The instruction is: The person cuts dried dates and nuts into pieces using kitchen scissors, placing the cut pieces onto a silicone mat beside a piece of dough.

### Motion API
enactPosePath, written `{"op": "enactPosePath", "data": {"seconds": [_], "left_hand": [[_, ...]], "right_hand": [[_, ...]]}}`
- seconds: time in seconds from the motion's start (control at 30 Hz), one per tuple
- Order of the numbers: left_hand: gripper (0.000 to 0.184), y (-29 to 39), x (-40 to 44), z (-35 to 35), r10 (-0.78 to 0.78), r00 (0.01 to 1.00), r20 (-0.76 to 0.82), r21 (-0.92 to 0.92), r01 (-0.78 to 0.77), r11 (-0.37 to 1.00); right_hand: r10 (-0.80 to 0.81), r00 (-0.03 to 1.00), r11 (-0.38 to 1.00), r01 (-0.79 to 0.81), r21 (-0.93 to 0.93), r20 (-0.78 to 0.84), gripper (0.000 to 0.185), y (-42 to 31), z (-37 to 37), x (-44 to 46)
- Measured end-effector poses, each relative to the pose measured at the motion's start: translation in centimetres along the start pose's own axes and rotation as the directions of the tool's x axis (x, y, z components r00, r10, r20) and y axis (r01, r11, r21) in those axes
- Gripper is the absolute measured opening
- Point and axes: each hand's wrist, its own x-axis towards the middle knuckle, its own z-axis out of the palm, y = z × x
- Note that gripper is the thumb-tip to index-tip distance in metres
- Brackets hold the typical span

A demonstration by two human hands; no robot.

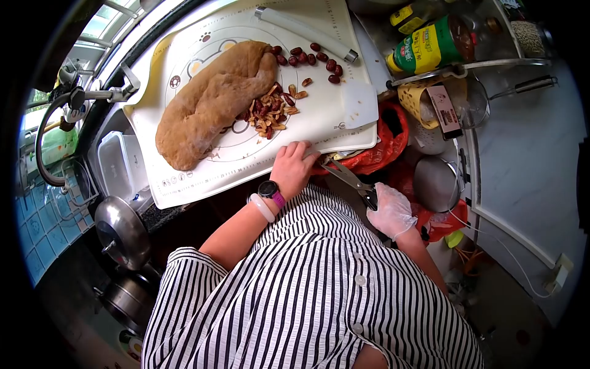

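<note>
Scissors (pixel 349 177) are held in the gloved right hand (pixel 391 211), with their blades close to the left hand (pixel 292 165), at the near edge of the white mat (pixel 322 132). The left hand has bent fingers; I cannot tell whether it holds something. Cut red dates (pixel 270 114) lie beside the brown dough (pixel 212 101).

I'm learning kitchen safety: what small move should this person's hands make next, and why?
Probably draw the bare left hand slightly back before closing the metal-bladed, black-handled scissors. The right hand in a translucent plastic glove holds them, and their blades point toward the left hand, very close to it.
</note>
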Motion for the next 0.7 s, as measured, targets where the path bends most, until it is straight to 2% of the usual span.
{"op": "enactPosePath", "data": {"seconds": [0.1, 0.17, 0.2, 0.27, 0.4, 0.43, 0.5, 0.53, 0.6, 0.63, 0.67, 0.7], "left_hand": [[0.031, -0.6, 0.9, -0.8, -0.058, 0.996, -0.065, -0.072, 0.054, 0.996], [0.022, -1.5, 2.1, -1.3, -0.179, 0.972, -0.151, -0.132, 0.160, 0.978], [0.018, -2.2, 3.0, -1.7, -0.181, 0.953, -0.245, -0.151, 0.147, 0.978], [0.022, -4.2, 5.4, -1.5, -0.187, 0.901, -0.391, -0.130, 0.147, 0.980], [0.024, -6.6, 10.6, -3.8, -0.232, 0.858, -0.459, 0.139, 0.327, 0.935], [0.024, -7.6, 11.8, -3.8, -0.232, 0.856, -0.462, 0.138, 0.328, 0.935], [0.027, -9.4, 13.6, -3.9, -0.248, 0.852, -0.461, 0.323, 0.422, 0.847], [0.027, -10.1, 14.0, -3.9, -0.249, 0.851, -0.462, 0.321, 0.422, 0.848], [0.028, -11.3, 14.3, -4.2, -0.158, 0.916, -0.367, 0.397, 0.308, 0.865], [0.022, -11.6, 14.3, -4.3, -0.107, 0.930, -0.352, 0.441, 0.266, 0.857], [0.022, -11.7, 14.2, -4.3, -0.106, 0.930, -0.352, 0.441, 0.265, 0.858], [0.022, -11.5, 14.0, -4.6, -0.118, 0.929, -0.352, 0.362, 0.251, 0.898]], "right_hand": [[0.029, 0.999, 0.999, -0.028, -0.015, 0.026, 0.048, 0.4, -0.2, -0.4], [-0.008, 0.999, 0.998, 0.011, 0.056, -0.050, 0.051, 1.2, 0.4, -0.7], [-0.009, 0.999, 0.998, 0.012, 0.055, -0.052, 0.051, 1.6, 0.9, -0.8], [-0.009, 0.998, 0.990, 0.018, 0.140, -0.061, 0.046, 2.3, 1.9, -0.9], [0.065, 0.997, 0.967, -0.074, 0.243, 0.045, 0.043, 1.4, 1.1, -0.9], [0.063, 0.998, 0.959, -0.067, 0.274, 0.023, 0.042, 1.5, 1.5, -1.0], [0.064, 0.998, 0.951, -0.062, 0.303, 0.002, 0.042, 1.4, 1.4, -1.1], [0.062, 0.998, 0.937, -0.065, 0.342, 0.019, 0.046, 1.0, 1.0, -1.1], [0.059, 0.998, 0.922, -0.068, 0.381, 0.035, 0.050, 0.3, 0.3, -1.2], [0.043, 0.999, 0.909, -0.052, 0.413, 0.032, 0.047, 0.0, -0.1, -1.3], [0.027, 0.999, 0.894, -0.037, 0.446, 0.029, 0.044, -0.2, -0.3, -1.3], [0.028, 0.999, 0.894, -0.038, 0.447, 0.029, 0.044, -0.3, -0.3, -1.2]]}}
